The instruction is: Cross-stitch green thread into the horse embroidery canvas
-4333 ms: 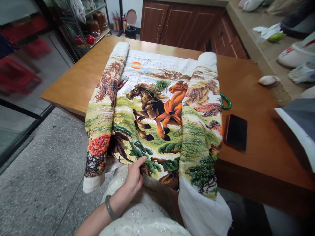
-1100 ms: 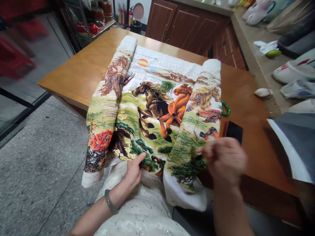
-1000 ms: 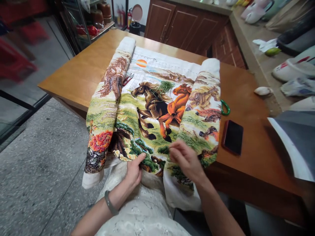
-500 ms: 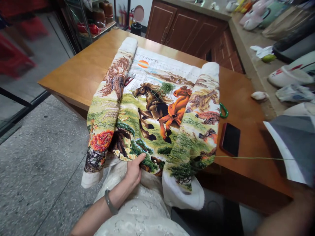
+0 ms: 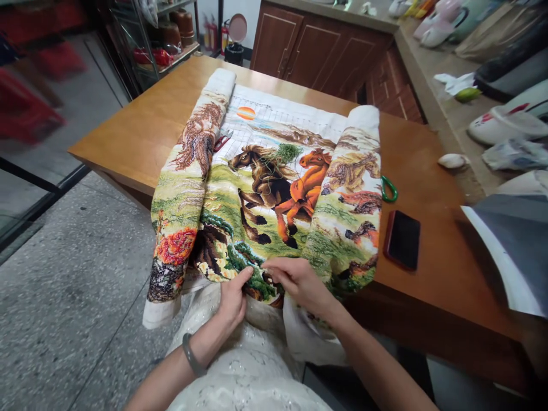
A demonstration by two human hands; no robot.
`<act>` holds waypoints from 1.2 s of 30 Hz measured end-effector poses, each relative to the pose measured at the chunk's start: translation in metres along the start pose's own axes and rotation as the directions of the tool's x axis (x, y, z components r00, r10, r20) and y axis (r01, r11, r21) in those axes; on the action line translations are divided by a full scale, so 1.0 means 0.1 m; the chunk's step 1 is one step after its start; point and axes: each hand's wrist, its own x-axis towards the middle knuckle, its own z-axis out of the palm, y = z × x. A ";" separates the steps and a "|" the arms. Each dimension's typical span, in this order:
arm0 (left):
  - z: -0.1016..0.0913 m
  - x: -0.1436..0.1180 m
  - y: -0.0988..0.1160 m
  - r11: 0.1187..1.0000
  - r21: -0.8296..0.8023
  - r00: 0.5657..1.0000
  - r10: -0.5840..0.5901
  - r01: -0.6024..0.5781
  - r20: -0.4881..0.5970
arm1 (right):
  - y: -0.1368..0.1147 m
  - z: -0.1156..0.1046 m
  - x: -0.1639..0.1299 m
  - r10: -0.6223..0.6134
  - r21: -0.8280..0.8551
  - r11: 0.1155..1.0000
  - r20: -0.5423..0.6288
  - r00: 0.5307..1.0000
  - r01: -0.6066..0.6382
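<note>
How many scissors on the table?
2: red-handled scissors lying on the embroidery cloth by its left roll; green-handled scissors on the table at the right roll, blades hidden. Others could be under the cloth.

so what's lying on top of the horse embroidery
A tangle of green thread and red-handled scissors lie on the embroidery. Both hands touch its near edge; any needle there is hidden.

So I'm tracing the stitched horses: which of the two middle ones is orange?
The right-hand horse, orange; its neighbour, the left horse, is dark brown.
</note>
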 end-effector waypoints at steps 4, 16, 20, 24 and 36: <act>0.03 0.00 -0.02 0.999 -0.030 0.999 0.027 -0.028 -0.016 | 0.09 0.15 0.03 -0.010 -0.185 0.983 0.046 0.999 0.018; 0.07 -0.03 0.00 0.998 -0.053 0.999 0.032 -0.032 -0.005 | 0.11 0.15 0.03 -0.040 -0.411 0.908 0.117 0.992 0.085; 0.05 -0.02 0.01 0.999 -0.032 0.999 0.036 -0.036 0.000 | 0.02 0.13 0.09 -0.042 -0.606 0.778 0.216 0.976 0.167; 0.03 -0.01 0.03 0.999 0.004 0.999 0.038 -0.039 0.019 | -0.05 0.04 0.25 -0.014 -0.647 0.723 0.339 0.941 0.243; 0.08 -0.03 0.09 0.996 -0.009 0.996 0.093 -0.093 -0.001 | 0.13 -0.26 0.74 -0.260 -0.407 0.733 0.573 0.777 0.545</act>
